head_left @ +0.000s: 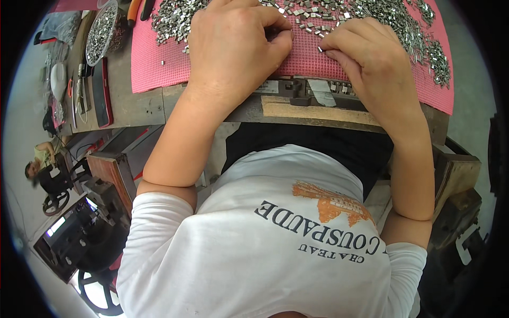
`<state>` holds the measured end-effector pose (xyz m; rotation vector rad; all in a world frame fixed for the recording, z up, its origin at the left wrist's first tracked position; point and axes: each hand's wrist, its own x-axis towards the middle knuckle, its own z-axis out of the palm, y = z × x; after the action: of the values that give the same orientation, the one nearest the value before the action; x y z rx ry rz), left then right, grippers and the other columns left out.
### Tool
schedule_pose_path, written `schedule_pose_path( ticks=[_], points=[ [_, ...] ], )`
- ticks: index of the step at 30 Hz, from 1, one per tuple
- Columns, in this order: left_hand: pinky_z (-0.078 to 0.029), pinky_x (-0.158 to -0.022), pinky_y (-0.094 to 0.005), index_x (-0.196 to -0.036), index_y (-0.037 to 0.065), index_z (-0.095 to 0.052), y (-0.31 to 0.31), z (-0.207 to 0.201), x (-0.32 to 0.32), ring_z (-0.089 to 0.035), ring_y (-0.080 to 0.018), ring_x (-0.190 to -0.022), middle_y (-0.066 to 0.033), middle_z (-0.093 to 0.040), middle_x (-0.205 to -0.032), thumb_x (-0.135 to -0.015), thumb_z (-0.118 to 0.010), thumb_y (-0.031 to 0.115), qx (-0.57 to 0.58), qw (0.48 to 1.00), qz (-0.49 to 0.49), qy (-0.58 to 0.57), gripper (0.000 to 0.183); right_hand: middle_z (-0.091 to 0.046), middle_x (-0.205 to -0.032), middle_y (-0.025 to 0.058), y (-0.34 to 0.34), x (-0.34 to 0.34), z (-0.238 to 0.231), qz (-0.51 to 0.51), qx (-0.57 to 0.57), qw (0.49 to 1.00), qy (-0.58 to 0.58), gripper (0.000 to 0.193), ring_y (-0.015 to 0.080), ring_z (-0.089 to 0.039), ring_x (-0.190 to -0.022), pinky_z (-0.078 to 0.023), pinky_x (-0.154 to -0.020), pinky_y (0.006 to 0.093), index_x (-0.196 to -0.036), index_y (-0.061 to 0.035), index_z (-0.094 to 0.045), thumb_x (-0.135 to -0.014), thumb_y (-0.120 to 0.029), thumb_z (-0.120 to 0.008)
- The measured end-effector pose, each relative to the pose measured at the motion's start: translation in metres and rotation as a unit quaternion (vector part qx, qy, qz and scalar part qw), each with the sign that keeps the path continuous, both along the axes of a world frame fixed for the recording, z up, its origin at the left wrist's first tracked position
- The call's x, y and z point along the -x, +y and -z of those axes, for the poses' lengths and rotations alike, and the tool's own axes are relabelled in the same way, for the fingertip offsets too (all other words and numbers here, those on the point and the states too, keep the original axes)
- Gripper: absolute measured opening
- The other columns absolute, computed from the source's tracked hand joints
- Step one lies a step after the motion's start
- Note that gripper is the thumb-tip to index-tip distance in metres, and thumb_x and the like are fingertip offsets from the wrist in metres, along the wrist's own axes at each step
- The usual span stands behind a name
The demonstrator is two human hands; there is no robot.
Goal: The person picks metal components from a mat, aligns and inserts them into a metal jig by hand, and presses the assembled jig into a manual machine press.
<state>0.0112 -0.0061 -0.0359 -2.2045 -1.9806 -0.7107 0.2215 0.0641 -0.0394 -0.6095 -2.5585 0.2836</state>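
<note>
My left hand [236,45] is over the pink mesh mat [159,74] with its fingers curled and thumb against the index finger. Whatever it may hold is hidden in a dark gap there. To its right, my right hand [371,53] pinches a small shiny metal piece [321,49] between thumb and fingertips. Beyond both hands, loose small metal pieces [313,10] are scattered, with denser piles at the left and right. Below the hands, a dark metal fixture [299,93] at the bench's front edge has a row of small pieces beside it.
On the left, a clear tub [103,32] holds many metal pieces. Near it are orange-handled pliers [134,11], a dark red-edged case [103,93] and bagged items [66,29]. The wooden bench edge [328,111] runs before my body. Another person [42,159] is far left.
</note>
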Motion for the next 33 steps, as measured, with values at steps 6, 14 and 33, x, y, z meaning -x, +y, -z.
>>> schedule_pose_path(
  ticks=[6,14,33],
  points=[
    [-0.051,-0.073,-0.0401,-0.087,0.010,-0.078,0.007,0.005,-0.009,-0.062,-0.0280,-0.077,-0.0076,-0.068,-0.079,-0.073,-0.085,0.017,-0.006,0.999,0.000,-0.046,0.017,-0.062,-0.091,0.0121,0.010,-0.002,-0.010,-0.033,0.009,0.998,-0.054,0.009,0.0321,-0.061,-0.089,-0.046,-0.082,0.0413,-0.096,-0.0028,-0.066,-0.089,-0.008,-0.066],
    [-0.053,-0.079,-0.0263,-0.089,0.004,-0.080,-0.006,0.010,-0.033,-0.069,-0.0118,-0.085,-0.0054,-0.076,-0.088,-0.075,-0.085,0.005,0.032,0.969,0.034,-0.244,0.015,-0.058,-0.088,0.0137,0.012,-0.039,-0.025,0.050,0.135,0.989,0.031,0.007,0.0307,-0.058,-0.089,-0.046,-0.082,0.0408,-0.091,-0.0021,-0.063,-0.086,-0.006,-0.067],
    [-0.048,-0.071,-0.0354,-0.085,0.012,-0.077,0.005,0.030,-0.084,-0.064,-0.0226,-0.078,-0.0007,-0.071,-0.081,-0.068,-0.082,0.008,-0.040,0.986,0.135,-0.094,0.018,-0.067,-0.093,0.0094,-0.032,-0.065,0.011,0.130,0.010,0.991,-0.018,0.016,0.0307,-0.064,-0.087,-0.048,-0.076,0.0403,-0.100,-0.0050,-0.067,-0.085,0.001,-0.068]
  ],
)
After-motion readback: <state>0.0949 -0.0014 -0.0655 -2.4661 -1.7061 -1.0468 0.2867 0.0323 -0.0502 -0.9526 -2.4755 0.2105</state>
